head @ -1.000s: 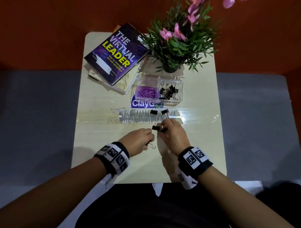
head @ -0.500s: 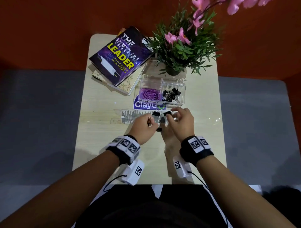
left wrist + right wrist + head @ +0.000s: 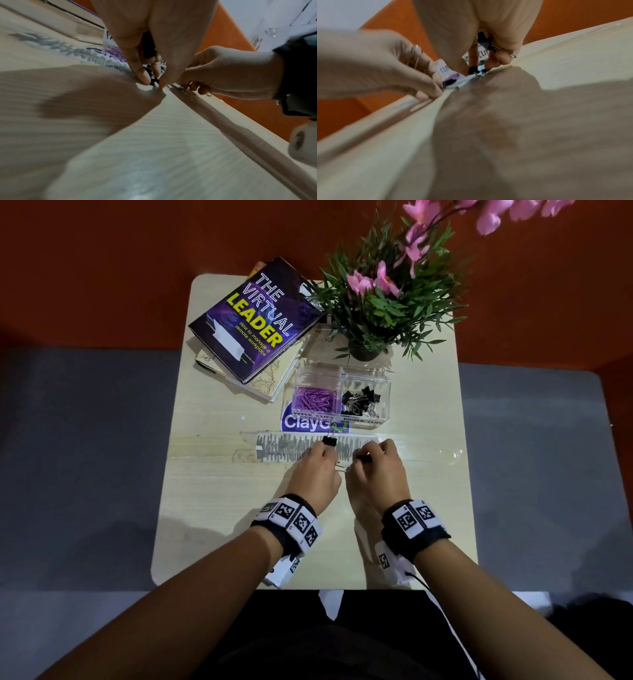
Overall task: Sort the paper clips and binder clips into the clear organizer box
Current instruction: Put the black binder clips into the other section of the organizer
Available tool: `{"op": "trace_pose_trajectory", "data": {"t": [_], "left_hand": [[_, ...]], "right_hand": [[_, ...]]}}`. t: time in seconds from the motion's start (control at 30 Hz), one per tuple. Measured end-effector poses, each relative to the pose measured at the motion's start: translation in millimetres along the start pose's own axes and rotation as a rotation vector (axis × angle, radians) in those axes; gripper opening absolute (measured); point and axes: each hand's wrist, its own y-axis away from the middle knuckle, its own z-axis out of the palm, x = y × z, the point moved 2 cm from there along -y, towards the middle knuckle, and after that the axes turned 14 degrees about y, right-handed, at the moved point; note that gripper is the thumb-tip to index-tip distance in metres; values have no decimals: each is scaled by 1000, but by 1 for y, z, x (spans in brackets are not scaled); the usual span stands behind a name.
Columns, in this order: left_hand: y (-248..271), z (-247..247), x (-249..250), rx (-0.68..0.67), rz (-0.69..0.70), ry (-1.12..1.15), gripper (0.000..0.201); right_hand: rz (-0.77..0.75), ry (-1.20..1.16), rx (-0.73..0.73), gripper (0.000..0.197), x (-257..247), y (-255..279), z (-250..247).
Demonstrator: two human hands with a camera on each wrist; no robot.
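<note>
One clip left loose: a black binder clip [image 3: 329,441] lies on the table [image 3: 212,508] at my left fingertips, body toward me, wire handles pointing away at the box.
Clip's axis: roughly near-to-far, in line with the box; from my knuckles it lies just ahead.
My left hand [image 3: 317,470]: fingers curled down, thumb and forefinger closing on the clip in the left wrist view; a wire loop pokes out at my palm's inner edge, so I judge I am carrying another clip as well.
My right hand [image 3: 376,467]: fingers curled, pinching small black clips; silver handles show against my thumb in the right wrist view.
Nearer hand: the left one touches the loose clip; the right sits just beside, to its right.
Clear organizer box [image 3: 385,392]: ahead of both hands, past the taped strip [image 3: 284,445] and the blue sticker [image 3: 301,422].
Compartments: purple paper clips [image 3: 314,401] on the left, binder clips [image 3: 359,404] on the right.
Coming move, my guess: lift, then go forward and a bit right, over the near wall into the right compartment.
Farther out: a stack of books [image 3: 253,320] at far left, a potted plant [image 3: 380,302] behind the box.
</note>
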Motion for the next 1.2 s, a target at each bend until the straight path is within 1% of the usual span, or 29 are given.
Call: {"op": "trace_pose_trajectory", "data": {"t": [0.07, 0.13, 0.23, 0.3, 0.37, 0.47, 0.5, 0.57, 0.63, 0.7, 0.83, 0.9, 1.0, 1.07, 1.13, 1.2], "left_hand": [[0, -4, -2, 9, -27, 35, 29], [-2, -7, -4, 15, -55, 70, 34], [-4, -8, -6, -5, -86, 61, 31], [-5, -11, -8, -13, -125, 78, 31], [-8, -17, -7, 15, -173, 149, 29], [-20, -27, 0, 126, -194, 235, 26], [-26, -30, 3, 149, -198, 248, 27], [-35, -30, 8, 169, -230, 241, 29], [-40, -25, 9, 165, -291, 201, 34], [-42, -17, 9, 143, -344, 151, 43], [-43, -10, 11, 92, -381, 56, 58], [-44, -11, 13, 58, -379, 31, 57], [-46, -15, 14, 20, -389, 29, 52], [-47, -17, 14, 0, -391, 30, 49], [-46, -21, 15, -26, -383, 34, 42], [-42, -27, 18, -44, -356, 57, 28]], "right_hand": [[-1, -38, 45, 12, -1, 1, -11], [-16, -97, 140, 8, -10, -5, -29], [-86, -185, 294, 6, -32, -26, -61], [-134, -219, 337, 6, -45, -45, -74], [-172, -169, 303, 8, -52, -62, -75], [-212, -72, 190, 15, -49, -71, -63], [-215, -67, 176, 16, -46, -68, -60], [-204, -89, 197, 17, -36, -58, -59], [-172, -117, 241, 16, -24, -42, -60], [-128, -112, 249, 16, -6, -22, -58], [-110, 45, 123, 21, 28, 26, -45], [-67, 131, 32, 31, 42, 50, -42], [45, 257, -111, 62, 70, 83, -46], [112, 311, -172, 77, 92, 102, -49], [133, 320, -181, 82, 110, 117, -50], [131, 279, -168, 85, 120, 131, -51]]}}
